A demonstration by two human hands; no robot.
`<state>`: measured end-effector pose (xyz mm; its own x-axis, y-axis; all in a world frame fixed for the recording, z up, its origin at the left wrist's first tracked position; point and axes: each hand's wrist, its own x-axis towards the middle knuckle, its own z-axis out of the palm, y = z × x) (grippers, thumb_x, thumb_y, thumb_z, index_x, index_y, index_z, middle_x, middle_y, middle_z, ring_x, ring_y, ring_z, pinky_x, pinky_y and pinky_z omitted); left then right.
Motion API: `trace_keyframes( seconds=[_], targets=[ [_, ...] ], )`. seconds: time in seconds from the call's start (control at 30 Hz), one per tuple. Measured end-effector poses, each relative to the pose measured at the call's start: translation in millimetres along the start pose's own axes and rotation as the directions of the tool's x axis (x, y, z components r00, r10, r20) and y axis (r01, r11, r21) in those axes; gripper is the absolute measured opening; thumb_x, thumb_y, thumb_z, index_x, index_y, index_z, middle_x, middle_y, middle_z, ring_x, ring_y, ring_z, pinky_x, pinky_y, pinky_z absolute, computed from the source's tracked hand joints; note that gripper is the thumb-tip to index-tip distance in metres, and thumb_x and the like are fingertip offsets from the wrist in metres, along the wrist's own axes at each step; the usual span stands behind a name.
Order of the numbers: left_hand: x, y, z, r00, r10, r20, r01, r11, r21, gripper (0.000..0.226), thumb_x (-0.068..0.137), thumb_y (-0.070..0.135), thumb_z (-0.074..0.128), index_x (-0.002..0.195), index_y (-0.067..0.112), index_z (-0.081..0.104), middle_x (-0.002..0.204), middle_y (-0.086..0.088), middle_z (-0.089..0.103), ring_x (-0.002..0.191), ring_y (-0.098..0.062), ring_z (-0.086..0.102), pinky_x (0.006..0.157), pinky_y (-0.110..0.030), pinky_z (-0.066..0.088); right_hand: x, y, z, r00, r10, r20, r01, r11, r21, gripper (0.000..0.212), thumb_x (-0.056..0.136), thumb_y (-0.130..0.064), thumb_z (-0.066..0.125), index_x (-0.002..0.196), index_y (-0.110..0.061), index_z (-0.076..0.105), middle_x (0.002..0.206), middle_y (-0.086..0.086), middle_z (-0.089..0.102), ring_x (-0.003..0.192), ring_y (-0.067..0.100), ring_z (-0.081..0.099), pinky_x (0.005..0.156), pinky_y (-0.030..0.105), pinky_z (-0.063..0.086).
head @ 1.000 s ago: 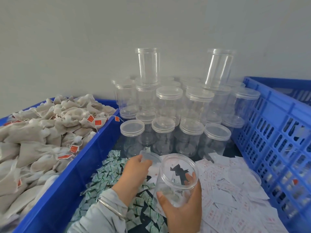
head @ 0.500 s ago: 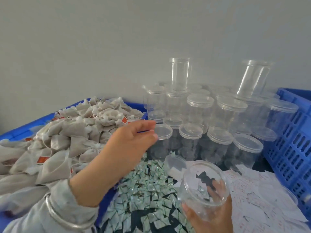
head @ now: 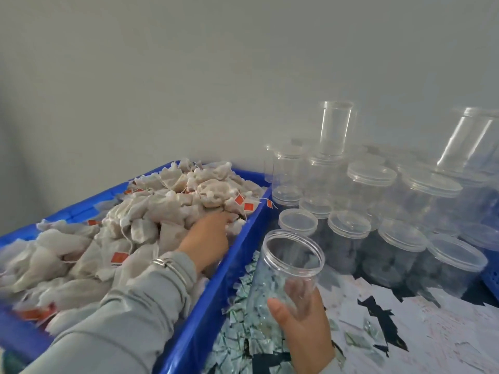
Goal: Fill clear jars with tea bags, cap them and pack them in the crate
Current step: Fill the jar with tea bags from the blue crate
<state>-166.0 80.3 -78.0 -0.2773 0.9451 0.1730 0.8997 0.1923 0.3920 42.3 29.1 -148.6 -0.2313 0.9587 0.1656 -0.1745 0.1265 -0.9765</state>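
Note:
My right hand (head: 302, 322) grips an uncapped clear jar (head: 286, 268) from below, its mouth tilted up and nothing inside it. A heap of beige tea bags (head: 140, 225) with red tags fills the blue tray (head: 216, 300) on the left. My left hand (head: 208, 233) reaches into that heap and lies on the bags, fingertips buried among them; whether it holds any bag is hidden. Several capped clear jars (head: 370, 190) are stacked behind the held jar. A corner of the blue crate (head: 491, 279) shows at the right edge.
Small green sachets (head: 243, 330) lie in a pile between the tray and my right hand. White paper slips (head: 421, 325) with red print cover the surface to the right. A grey wall stands close behind everything.
My left hand has gone from the table, over the tray edge, down into the tea bag heap. The view has swung left. My right hand still holds the uncapped jar.

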Motion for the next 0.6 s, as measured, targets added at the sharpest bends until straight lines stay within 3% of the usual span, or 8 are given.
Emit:
trace_keyframes(
  seconds=[0.07, 0.17, 0.2, 0.3, 0.37, 0.43, 0.53, 0.6],
  targets=[
    [1.2, -2.9, 5.6, 0.997, 0.08, -0.017, -0.076, 0.985, 0.154, 0.052, 0.087, 0.009, 0.05, 0.136, 0.026, 0.046, 0.133, -0.002, 0.055, 0.119, -0.024, 0.052, 0.099, -0.036, 0.043, 1.7, 9.2, 0.7, 0.999, 0.037, -0.015, -0.037, 0.999, -0.006, 0.082, 0.054, -0.042, 0.085, 0.124, -0.039, 0.043, 0.127, -0.005, 0.054, 0.116, 0.007, 0.053, 0.075, 0.017, 0.05],
    [5.6, -2.0, 2.6, 0.997, 0.071, -0.029, -0.06, 0.958, 0.28, 0.046, 0.087, 0.01, 0.049, 0.131, 0.023, 0.049, 0.124, -0.008, 0.058, 0.114, -0.029, 0.052, 0.094, -0.037, 0.044, 0.6, 14.2, -2.8, 0.996, 0.088, -0.014, -0.088, 0.996, -0.031, 0.094, 0.047, -0.052, 0.075, 0.131, -0.037, 0.035, 0.131, 0.003, 0.053, 0.114, 0.016, 0.054, 0.092, 0.036, 0.049],
    [7.3, -1.5, 0.6, 0.997, 0.071, -0.038, -0.055, 0.945, 0.322, 0.041, 0.087, 0.007, 0.048, 0.125, 0.02, 0.053, 0.12, -0.009, 0.06, 0.111, -0.029, 0.054, 0.09, -0.035, 0.043, -0.3, 13.6, -4.5, 0.995, 0.1, -0.015, -0.101, 0.994, -0.031, 0.097, 0.045, -0.059, 0.073, 0.13, -0.039, 0.032, 0.128, 0.001, 0.054, 0.11, 0.015, 0.056, 0.091, 0.038, 0.05],
    [10.7, -0.3, -6.6, 0.999, 0.013, -0.034, 0.001, 0.925, 0.379, 0.021, 0.091, 0.005, 0.045, 0.103, 0.008, 0.062, 0.107, -0.012, 0.064, 0.101, -0.028, 0.06, 0.075, -0.03, 0.042, -2.0, 15.5, -12.0, 0.991, 0.125, -0.036, -0.125, 0.992, 0.019, 0.104, 0.04, -0.07, 0.076, 0.128, -0.042, 0.028, 0.116, -0.011, 0.055, 0.1, 0.001, 0.055, 0.074, 0.023, 0.049],
    [10.7, -3.6, -8.6, 0.998, -0.016, -0.055, 0.031, 0.958, 0.286, 0.014, 0.092, 0.012, 0.049, 0.091, 0.008, 0.062, 0.087, -0.005, 0.064, 0.088, -0.026, 0.064, 0.062, -0.023, 0.043, 0.3, 20.4, -15.6, 0.99, 0.134, -0.032, -0.133, 0.99, 0.044, 0.097, 0.045, -0.055, 0.076, 0.129, -0.04, 0.029, 0.117, -0.012, 0.055, 0.103, 0.002, 0.054, 0.075, 0.023, 0.047],
    [8.3, -5.2, -16.6, 0.989, -0.057, -0.133, 0.067, 0.995, 0.072, 0.019, 0.093, 0.019, 0.048, 0.079, 0.009, 0.058, 0.067, 0.0, 0.059, 0.064, -0.019, 0.064, 0.047, -0.021, 0.04, 3.1, 25.7, -17.8, 0.99, 0.136, -0.027, -0.134, 0.989, 0.062, 0.094, 0.052, -0.037, 0.076, 0.134, -0.036, 0.03, 0.117, -0.015, 0.053, 0.103, 0.0, 0.053, 0.077, 0.021, 0.046],
    [1.5, -2.6, -38.1, 0.942, -0.115, -0.315, 0.045, 0.974, -0.223, 0.023, 0.094, 0.026, 0.049, 0.078, 0.017, 0.062, 0.067, 0.002, 0.065, 0.044, -0.005, 0.058, 0.038, -0.015, 0.038, 6.9, 32.4, -19.6, 0.99, 0.134, -0.042, -0.132, 0.99, 0.044, 0.084, 0.068, -0.012, 0.079, 0.136, -0.032, 0.034, 0.12, -0.011, 0.052, 0.096, -0.008, 0.052, 0.076, 0.017, 0.049],
    [-3.9, 4.1, -46.8, 0.927, -0.177, -0.331, -0.012, 0.867, -0.497, 0.02, 0.094, 0.031, 0.054, 0.081, 0.02, 0.065, 0.069, 0.001, 0.069, 0.041, -0.003, 0.054, 0.041, -0.015, 0.043, 7.8, 36.3, -20.5, 0.988, 0.145, -0.047, -0.144, 0.989, 0.031, 0.082, 0.067, -0.009, 0.08, 0.133, -0.033, 0.037, 0.124, -0.007, 0.05, 0.096, -0.006, 0.053, 0.07, 0.012, 0.05]
  ],
)
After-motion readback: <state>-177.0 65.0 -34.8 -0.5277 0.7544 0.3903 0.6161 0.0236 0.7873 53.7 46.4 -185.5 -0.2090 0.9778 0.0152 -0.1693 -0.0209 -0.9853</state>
